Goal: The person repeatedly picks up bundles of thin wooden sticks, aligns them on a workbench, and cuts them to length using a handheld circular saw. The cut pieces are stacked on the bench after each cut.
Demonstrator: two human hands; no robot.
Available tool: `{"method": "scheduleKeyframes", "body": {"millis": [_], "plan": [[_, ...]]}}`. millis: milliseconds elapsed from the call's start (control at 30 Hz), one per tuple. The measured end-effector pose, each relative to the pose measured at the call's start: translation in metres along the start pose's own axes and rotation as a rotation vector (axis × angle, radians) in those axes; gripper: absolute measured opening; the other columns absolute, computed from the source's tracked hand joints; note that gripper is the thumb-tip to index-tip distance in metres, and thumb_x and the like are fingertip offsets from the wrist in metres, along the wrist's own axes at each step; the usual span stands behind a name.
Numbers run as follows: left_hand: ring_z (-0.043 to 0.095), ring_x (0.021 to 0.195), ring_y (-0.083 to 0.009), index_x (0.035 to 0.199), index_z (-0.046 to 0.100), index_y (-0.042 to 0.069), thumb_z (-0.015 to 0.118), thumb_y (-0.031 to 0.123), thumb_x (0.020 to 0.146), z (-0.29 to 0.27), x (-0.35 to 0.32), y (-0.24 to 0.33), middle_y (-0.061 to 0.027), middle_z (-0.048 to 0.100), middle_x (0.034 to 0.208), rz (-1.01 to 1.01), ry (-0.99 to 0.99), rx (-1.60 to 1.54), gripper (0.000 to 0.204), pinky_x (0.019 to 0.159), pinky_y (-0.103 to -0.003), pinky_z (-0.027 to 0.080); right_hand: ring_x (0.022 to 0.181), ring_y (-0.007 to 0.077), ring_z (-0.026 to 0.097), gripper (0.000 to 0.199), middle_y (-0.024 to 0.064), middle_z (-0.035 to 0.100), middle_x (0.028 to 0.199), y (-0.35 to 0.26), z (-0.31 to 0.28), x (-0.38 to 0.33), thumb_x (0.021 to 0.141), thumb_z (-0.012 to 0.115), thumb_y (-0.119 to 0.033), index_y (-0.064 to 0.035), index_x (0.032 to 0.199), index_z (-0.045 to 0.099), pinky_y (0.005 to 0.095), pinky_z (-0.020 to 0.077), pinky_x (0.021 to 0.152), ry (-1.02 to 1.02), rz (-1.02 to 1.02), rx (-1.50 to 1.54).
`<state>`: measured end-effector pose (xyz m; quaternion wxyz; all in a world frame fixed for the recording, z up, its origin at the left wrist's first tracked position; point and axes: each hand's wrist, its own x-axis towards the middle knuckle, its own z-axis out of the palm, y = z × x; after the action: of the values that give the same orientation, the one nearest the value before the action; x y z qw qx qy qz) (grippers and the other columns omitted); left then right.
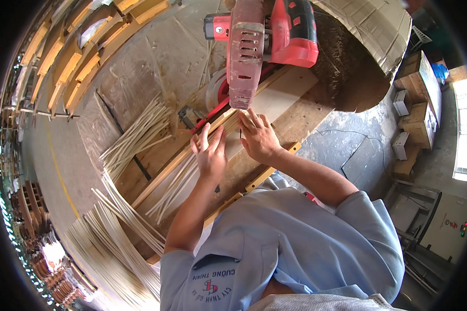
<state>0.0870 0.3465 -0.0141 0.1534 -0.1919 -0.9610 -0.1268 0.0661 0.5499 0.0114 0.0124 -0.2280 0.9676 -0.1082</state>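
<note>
- item: thin wooden strips [177, 185], in a loose sheaf on the work surface, passing beneath the hands and trailing toward 7 to 8 o'clock from the left hand.
- left hand [211, 155]: fingers spread, laid over the strips and near the wooden rail [163, 176]; pressure cannot be told.
- right hand [260, 140]: at 2 o'clock from the left; fingers extended, slightly apart, tips down at the strips; pressure cannot be told.
- hazard: red saw [245, 57] stands at 12 o'clock from the right hand, its guard just beside those fingertips. blade motion cannot be told.
- weight: judged light singly, modest as a sheaf.
- stiffness: judged springy lengthwise; long free ends likely to sag or whip.
- surface: appears bare and dry; strips may slide on one another, and splinters are possible.
- fragility: a single strip would probably snap if bent sharply.
- hold: best taken as a gathered sheaf, palm flat on top, edges aligned along the rail, fingers well clear of the saw.
- further stock: loose pile [135, 135] between 9 and 10 o'clock from the left hand; larger pile [114, 236] near 8 o'clock.
</note>
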Motion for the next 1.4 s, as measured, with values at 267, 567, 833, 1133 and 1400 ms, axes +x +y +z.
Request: {"method": "scheduleKeyframes", "body": {"millis": [267,567,833,1133,1400], "plan": [[0.041,0.147,-0.0323,0.125,0.076,0.013,0.062,0.008,0.093,-0.011,0.004,-0.005,0.0063,0.065,0.143,0.022,-0.022,-0.031,0.035,0.120,-0.066,0.024,0.158,0.0333,0.023,0.068,0.0179,0.033,0.167,-0.001,-0.003,0.002,0.095,0.066,-0.032,0.0056,0.150,0.048,0.0536,0.0273,0.124,-0.064,-0.002,0.006],[0.047,0.140,-0.0401,0.126,0.076,0.016,0.064,0.006,0.090,-0.005,0.003,-0.010,0.0073,0.065,0.144,0.022,-0.007,-0.038,0.039,0.112,-0.065,0.033,0.159,0.0318,0.020,0.069,0.0139,0.033,0.168,0.010,0.003,0.002,0.097,0.064,-0.036,0.0027,0.151,0.047,0.0562,0.0234,0.126,-0.013,-0.054,-0.002],[0.051,0.136,-0.0386,0.106,0.081,0.009,0.065,0.007,0.088,-0.007,0.004,-0.012,0.0039,0.071,0.134,0.059,0.092,-0.074,0.024,0.111,-0.059,0.038,0.159,0.0335,0.022,0.071,0.0128,0.034,0.168,0.004,0.002,-0.001,0.095,0.067,-0.038,0.0015,0.151,0.048,0.0570,0.0223,0.125,-0.015,-0.014,-0.014],[0.050,0.133,-0.0356,0.109,0.081,0.010,0.068,0.014,0.091,-0.002,0.009,-0.004,0.0006,0.075,0.126,0.089,0.166,-0.005,0.022,0.111,-0.054,0.037,0.061,0.0211,0.066,0.030,0.0130,0.071,0.072,0.055,-0.068,0.010,0.102,0.067,-0.022,0.0004,0.083,0.076,0.0364,0.0515,0.060,0.845,0.334,0.773],[0.051,0.134,-0.0381,0.112,0.081,0.010,0.065,0.011,0.091,-0.004,-0.002,-0.014,-0.0008,0.074,0.131,0.077,0.116,-0.001,0.026,0.111,-0.055,0.039,0.088,0.0183,0.069,0.064,0.0095,0.070,0.111,0.046,-0.306,0.068,0.094,0.071,-0.053,-0.0128,0.143,0.059,0.0339,0.0611,0.070,0.432,0.326,0.760]]}}
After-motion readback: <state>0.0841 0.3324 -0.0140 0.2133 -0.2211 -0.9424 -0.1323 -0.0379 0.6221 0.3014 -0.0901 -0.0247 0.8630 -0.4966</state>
